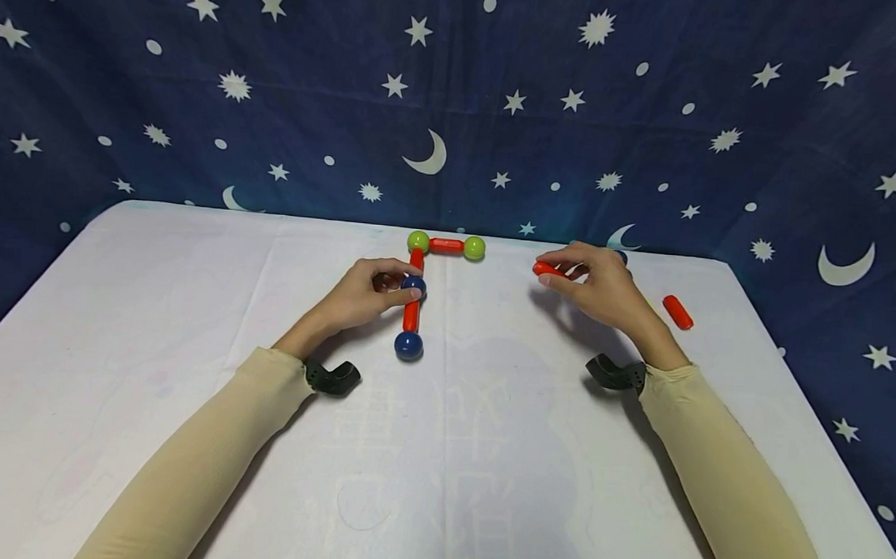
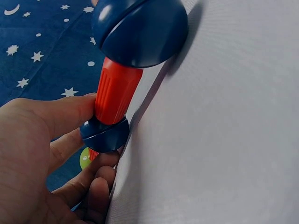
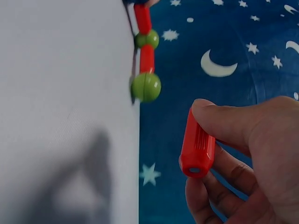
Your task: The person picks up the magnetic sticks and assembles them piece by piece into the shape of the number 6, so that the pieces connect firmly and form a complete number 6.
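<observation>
On the white table lies a joined chain of red rods and balls. Its upper arm has two green balls (image 1: 474, 247) with a red rod (image 1: 446, 246) between them; below come a middle blue ball (image 1: 413, 287) and an end blue ball (image 1: 408, 346), linked by red rods. My left hand (image 1: 360, 294) holds the middle blue ball between thumb and fingers, seen closer in the left wrist view (image 2: 105, 135). Off to the right, my right hand (image 1: 601, 284) pinches a separate red rod (image 3: 198, 144) above the table, apart from the chain.
A loose red rod (image 1: 678, 312) lies on the table (image 1: 485, 465) right of my right hand. Part of another blue ball (image 1: 622, 257) shows behind that hand. A dark blue cloth (image 1: 456, 105) with stars and moons hangs along the table's far edge.
</observation>
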Demonstrator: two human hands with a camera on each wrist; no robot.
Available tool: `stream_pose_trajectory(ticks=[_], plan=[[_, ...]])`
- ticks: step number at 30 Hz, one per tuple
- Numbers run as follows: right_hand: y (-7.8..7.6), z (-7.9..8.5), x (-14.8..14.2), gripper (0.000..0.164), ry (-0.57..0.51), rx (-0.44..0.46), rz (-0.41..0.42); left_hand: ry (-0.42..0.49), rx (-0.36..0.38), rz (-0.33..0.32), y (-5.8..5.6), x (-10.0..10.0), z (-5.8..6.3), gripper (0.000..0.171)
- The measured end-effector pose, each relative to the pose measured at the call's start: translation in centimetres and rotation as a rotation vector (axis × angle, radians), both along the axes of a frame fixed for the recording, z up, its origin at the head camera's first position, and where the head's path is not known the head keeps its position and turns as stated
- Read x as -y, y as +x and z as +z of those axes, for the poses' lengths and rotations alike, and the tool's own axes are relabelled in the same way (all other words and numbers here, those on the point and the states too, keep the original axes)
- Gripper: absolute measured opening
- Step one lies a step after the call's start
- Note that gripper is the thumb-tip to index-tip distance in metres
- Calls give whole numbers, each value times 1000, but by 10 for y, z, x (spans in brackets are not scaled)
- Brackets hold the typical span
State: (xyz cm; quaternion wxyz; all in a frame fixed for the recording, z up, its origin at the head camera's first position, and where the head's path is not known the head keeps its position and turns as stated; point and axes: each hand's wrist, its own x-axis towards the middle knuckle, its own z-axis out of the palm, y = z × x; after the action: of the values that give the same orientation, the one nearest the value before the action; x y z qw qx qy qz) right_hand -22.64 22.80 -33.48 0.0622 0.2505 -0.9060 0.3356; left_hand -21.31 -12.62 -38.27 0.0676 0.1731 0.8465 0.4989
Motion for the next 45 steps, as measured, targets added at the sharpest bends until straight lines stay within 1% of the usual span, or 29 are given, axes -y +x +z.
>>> stream_pose_trajectory(ticks=[5, 9, 15, 21, 27, 32, 38, 41, 45], plan=[[-3, 7, 21, 27, -15, 37, 9, 7, -3, -3, 0, 0, 0, 36], [-4, 11, 35, 28, -37, 49, 23, 8, -2, -3, 0, 0, 0, 35], [-8, 16, 53, 29, -75, 42, 51, 5, -2, -4, -1, 1, 0, 36], [-10, 18, 67, 28, -112, 50, 78, 0, 1, -2, 0, 0, -1, 36], [-11, 16, 74, 29, -110, 66, 89, 10, -5, -2, 0, 0, -1, 35], [-11, 10, 79, 27, -97, 89, 94, 2, 2, 1, 0, 0, 0, 36], [-13, -5, 90, 27, -61, 125, 101, -10, 3, 3, 0, 0, 0, 36], [-13, -13, 95, 30, -52, 125, 115, -11, 1, 1, -1, 1, 0, 36], [-12, -21, 103, 29, -57, 118, 132, -1, -8, -2, -2, 1, -1, 36]])
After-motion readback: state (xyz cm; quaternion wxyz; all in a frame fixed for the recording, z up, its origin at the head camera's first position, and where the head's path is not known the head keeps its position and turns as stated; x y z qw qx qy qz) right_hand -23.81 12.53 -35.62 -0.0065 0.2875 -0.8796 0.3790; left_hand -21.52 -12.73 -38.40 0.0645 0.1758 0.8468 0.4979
